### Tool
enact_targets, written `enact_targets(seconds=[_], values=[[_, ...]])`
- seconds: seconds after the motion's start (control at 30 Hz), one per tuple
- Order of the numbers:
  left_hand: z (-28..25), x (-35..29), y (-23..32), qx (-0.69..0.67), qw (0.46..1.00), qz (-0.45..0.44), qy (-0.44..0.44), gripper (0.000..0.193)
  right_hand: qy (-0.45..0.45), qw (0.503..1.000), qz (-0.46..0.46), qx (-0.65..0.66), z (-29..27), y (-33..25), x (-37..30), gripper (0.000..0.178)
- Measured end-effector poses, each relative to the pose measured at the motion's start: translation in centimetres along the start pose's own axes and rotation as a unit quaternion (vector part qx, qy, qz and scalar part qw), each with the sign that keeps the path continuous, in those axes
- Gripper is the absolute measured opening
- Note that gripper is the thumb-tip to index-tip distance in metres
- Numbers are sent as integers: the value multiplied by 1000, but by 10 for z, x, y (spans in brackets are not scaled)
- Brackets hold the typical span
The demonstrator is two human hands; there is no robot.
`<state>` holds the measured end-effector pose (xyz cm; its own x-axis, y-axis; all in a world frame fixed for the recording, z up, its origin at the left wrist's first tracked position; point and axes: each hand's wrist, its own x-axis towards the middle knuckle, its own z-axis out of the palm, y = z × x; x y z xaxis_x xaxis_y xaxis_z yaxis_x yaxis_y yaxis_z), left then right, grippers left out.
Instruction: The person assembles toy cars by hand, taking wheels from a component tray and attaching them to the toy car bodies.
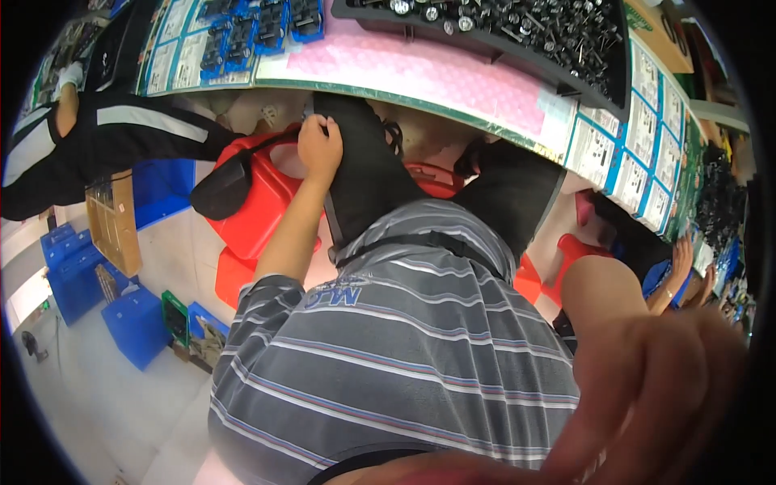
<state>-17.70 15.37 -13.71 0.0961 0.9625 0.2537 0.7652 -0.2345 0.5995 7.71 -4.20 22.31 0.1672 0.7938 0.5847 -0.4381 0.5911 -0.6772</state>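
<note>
My left hand (321,147) rests by my left thigh, over the black trousers (365,166). Its fingers are curled in loosely, and nothing shows in them. Close to the camera at the lower right is my raised right hand (655,396), large and blurred. Its fingers bend downward, but their tips are out of focus, so I cannot tell whether they hold anything. Ahead of me, the workbench carries a pink bubble-wrap sheet (420,71) and a black tray (485,50) full of small black and silver parts. Neither hand touches them.
Blue trays of black parts (259,32) sit at the bench's far left. Printed sheets (626,153) line its right side. A red chair (255,194) stands left of me, with a co-worker's dark sleeve (153,125) beyond it. Blue bins (137,323) stand on the floor; another person's hand (683,263) is at right.
</note>
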Motion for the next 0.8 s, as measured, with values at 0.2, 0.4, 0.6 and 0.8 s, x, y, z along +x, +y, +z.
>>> enact_targets(seconds=[0.2, 0.4, 0.6, 0.8], values=[[-4, 2, -2, -8, 1000, 7, 3, 18, 6, 999, 34, -13, -29, -23, -30, 16], [-1, 2, -1, 3, 1000, -2, -26, 18, 6, 997, 49, -58, -47, -18, -29, 13], [-5, 2, -3, 24, 1000, 5, 0, 18, -43, 991, 69, -109, -67, 5, 6, 10], [0, 7, 5, 12, 1000, 2, -1, 19, 102, 735, 213, -636, -209, 38, 43, 44]])
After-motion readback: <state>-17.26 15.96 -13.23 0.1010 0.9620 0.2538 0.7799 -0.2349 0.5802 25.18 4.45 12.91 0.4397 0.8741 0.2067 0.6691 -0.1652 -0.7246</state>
